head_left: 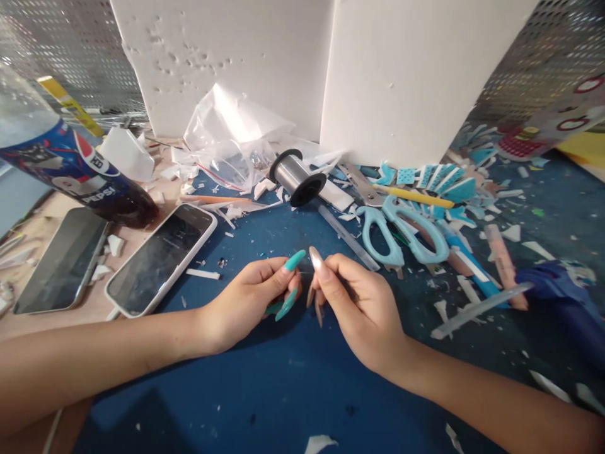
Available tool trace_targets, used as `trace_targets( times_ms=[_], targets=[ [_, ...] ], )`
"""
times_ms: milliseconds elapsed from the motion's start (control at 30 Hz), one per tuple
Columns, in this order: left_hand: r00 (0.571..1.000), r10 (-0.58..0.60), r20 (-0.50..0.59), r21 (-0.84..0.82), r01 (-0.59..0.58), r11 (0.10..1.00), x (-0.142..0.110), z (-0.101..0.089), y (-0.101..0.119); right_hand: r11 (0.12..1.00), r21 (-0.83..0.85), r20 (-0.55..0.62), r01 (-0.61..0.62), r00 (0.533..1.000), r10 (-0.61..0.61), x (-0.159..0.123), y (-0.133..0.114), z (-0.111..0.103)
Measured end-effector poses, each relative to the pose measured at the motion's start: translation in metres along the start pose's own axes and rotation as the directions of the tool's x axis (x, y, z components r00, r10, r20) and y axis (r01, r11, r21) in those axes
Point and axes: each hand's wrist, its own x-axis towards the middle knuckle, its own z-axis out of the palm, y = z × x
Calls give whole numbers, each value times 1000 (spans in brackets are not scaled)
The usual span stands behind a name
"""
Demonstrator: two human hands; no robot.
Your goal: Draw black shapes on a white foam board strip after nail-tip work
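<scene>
Two hands, both closed in a pinch, thumbs against curled fingers and tips almost meeting over the blue surface (212, 403). Left hand (258, 293) has the teal nails, right hand (357, 309) the shiny pale one on the thumb. Looks like they've got a really fine strand (305, 273) between them, but it's so faint I can't tell where it runs past the fingertips. The spool (297, 178) is lying tilted on its side just past the hands, pretty much straight ahead of the gap, touching neither one. Clear bag (231, 139) sits behind it and to the left. Blue-handled scissors (394, 211) are beyond the right hand, and a white-cased phone (161, 261) is off to the left of the left hand, with white scraps (203, 273) scattered all around.
</scene>
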Motion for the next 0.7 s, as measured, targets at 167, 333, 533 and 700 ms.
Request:
trace_targets(
  times_ms=[167,333,533,700],
  targets=[
    [999,-35,-28,-20,35,999,0,1,1,1000,-18,15,-7,1000,8,1,0,0],
    [999,-32,-33,-70,30,997,-1,3,4,1000,3,6,-12,1000,12,0,-1,-1],
    [999,-34,-24,-76,32,997,0,2,3,1000,-5,15,-15,1000,15,1,-1,-1],
    [999,-39,-24,-75,37,996,1,2,3,1000,-13,21,-20,1000,20,1,0,-1]
  ],
)
